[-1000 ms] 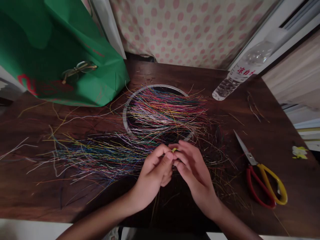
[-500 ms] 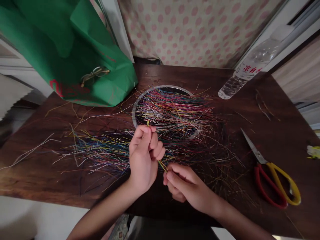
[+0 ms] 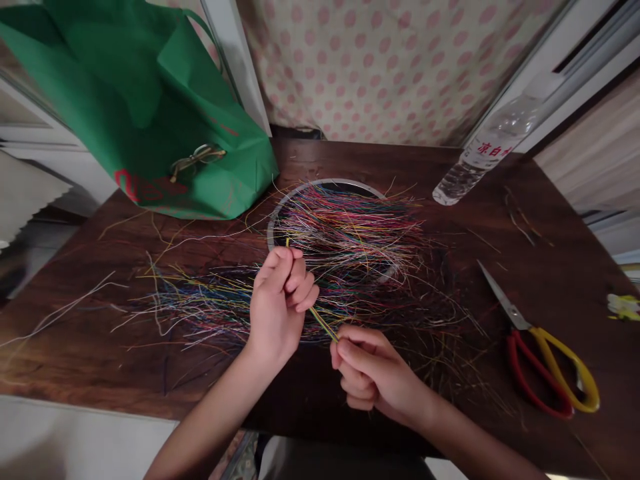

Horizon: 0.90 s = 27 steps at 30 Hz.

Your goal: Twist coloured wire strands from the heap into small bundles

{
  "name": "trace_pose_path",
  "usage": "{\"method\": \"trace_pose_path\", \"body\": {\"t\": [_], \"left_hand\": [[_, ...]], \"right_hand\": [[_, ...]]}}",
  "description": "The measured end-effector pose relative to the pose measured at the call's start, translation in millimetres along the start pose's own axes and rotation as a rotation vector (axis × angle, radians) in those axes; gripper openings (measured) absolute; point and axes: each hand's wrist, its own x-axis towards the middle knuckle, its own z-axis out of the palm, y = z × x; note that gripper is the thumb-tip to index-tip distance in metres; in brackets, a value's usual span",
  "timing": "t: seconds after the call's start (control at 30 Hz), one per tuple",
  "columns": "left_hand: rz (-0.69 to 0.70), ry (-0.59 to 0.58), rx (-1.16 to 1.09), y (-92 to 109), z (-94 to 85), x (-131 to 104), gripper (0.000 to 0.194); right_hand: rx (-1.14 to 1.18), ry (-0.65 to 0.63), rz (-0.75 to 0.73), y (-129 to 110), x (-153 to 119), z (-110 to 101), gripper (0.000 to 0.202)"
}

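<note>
Between my two hands runs a thin yellow-and-dark wire strand [image 3: 324, 323], slanting down to the right. My left hand [image 3: 280, 300] is closed around its upper part, and a short yellow end pokes out above the thumb. Lower down, my right hand [image 3: 377, 373] pinches the strand between thumb and fingers. Behind the hands, a pile of thin multicoloured wires [image 3: 350, 220] lies over a round tray with a pale rim [image 3: 345, 181]. A second bundle of wires [image 3: 200, 300] spreads on the table to the left, partly hidden by my left hand.
Scissors [image 3: 520, 317] with one red and one yellow handle lie on the right of the wooden table [image 3: 65, 333]. A water bottle [image 3: 480, 160] stands at the back right. Eyeglasses [image 3: 197, 160] rest against a green bag [image 3: 215, 120] at the back left. Loose wires are scattered about.
My left hand has shifted slightly left, away from my right hand, so a longer stretch of strand shows between them. The whole view has tilted a little.
</note>
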Motion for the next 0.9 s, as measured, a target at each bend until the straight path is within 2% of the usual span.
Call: {"method": "trace_pose_path", "body": {"t": [0.2, 0.4, 0.57, 0.63, 0.7, 0.83, 0.9], "left_hand": [[0.127, -0.099, 0.168, 8, -4.4, 2, 0.013], [0.288, -0.071, 0.263, 35, -16.7, 9, 0.012], [0.653, 0.053, 0.331, 50, -22.8, 11, 0.013], [0.706, 0.077, 0.342, 47, -23.6, 5, 0.015], [0.59, 0.038, 0.375, 37, -23.4, -5, 0.015], [0.059, -0.12, 0.46, 7, -18.4, -33, 0.022], [-0.074, -0.17, 0.399, -3, -14.2, -45, 0.026]], "right_hand": [[-0.009, -0.006, -0.041, -1, -2, 0, 0.023], [-0.003, -0.065, -0.094, 0, -7, 0, 0.023], [0.002, -0.094, -0.148, 1, -8, -2, 0.022], [0.0, -0.089, -0.177, 1, -8, -2, 0.022], [-0.008, -0.082, -0.202, 1, -8, -3, 0.022], [-0.032, -0.047, -0.211, 1, -7, -2, 0.024], [-0.036, -0.01, -0.199, 2, -5, 0, 0.025]]}}
